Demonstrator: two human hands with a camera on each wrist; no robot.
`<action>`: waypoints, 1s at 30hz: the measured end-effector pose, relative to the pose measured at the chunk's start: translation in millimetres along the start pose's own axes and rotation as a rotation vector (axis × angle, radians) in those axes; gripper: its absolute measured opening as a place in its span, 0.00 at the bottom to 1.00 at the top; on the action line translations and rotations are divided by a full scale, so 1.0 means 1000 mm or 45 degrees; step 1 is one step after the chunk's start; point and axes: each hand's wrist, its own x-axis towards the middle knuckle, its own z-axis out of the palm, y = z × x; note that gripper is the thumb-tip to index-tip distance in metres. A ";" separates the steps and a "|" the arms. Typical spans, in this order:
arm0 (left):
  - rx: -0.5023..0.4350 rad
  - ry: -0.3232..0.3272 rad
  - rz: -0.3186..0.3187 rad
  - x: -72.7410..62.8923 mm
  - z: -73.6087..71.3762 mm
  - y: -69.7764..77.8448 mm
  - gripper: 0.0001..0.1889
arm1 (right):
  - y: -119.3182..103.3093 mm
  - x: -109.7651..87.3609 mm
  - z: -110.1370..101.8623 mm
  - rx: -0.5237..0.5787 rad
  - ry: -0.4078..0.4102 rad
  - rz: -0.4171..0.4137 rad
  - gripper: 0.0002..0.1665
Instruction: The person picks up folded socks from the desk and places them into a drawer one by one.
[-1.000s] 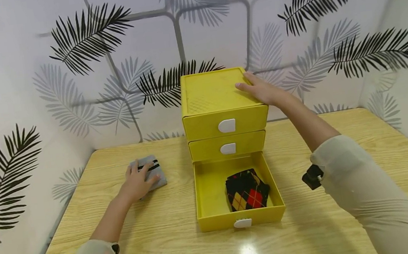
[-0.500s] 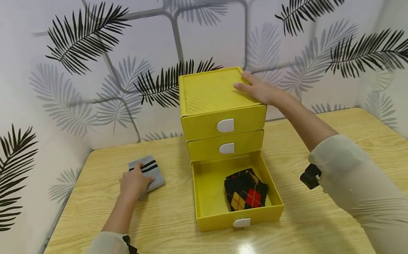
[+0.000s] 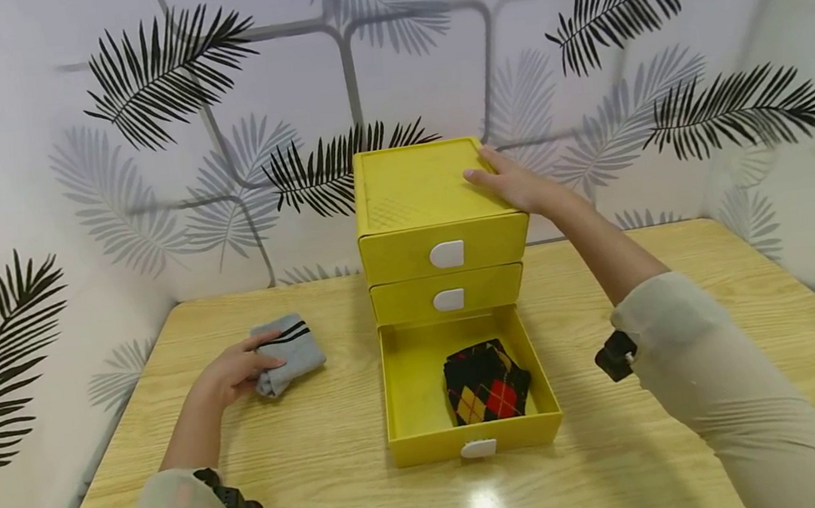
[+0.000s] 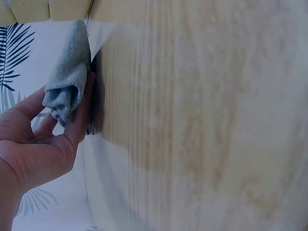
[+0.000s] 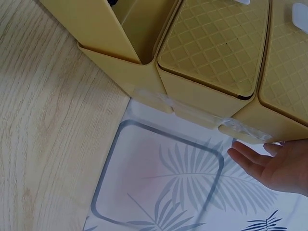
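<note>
A folded grey sock (image 3: 287, 355) with black stripes lies on the left of the table. My left hand (image 3: 233, 368) holds it at its left edge; in the left wrist view the thumb and fingers stand on either side of the rolled grey cloth (image 4: 71, 72). My right hand (image 3: 516, 181) rests with extended fingers on the top right edge of a yellow drawer cabinet (image 3: 422, 185). Its bottom drawer (image 3: 415, 387) is pulled out, and a folded argyle sock (image 3: 486, 381) in black, red and yellow lies inside. The two upper drawers are closed.
The wooden table (image 3: 328, 481) meets a leaf-patterned backdrop (image 3: 268, 94) behind and at the sides. White tabs (image 3: 447, 254) mark the drawer fronts. Clear tape (image 5: 207, 113) runs along the cabinet's side in the right wrist view.
My left hand has shifted from on top of the grey sock to its left edge, and the sock's near part now looks bunched. The right hand keeps its place on the cabinet.
</note>
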 end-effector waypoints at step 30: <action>-0.089 -0.029 0.125 -0.025 0.019 0.018 0.36 | -0.001 -0.002 0.000 0.035 -0.008 -0.016 0.41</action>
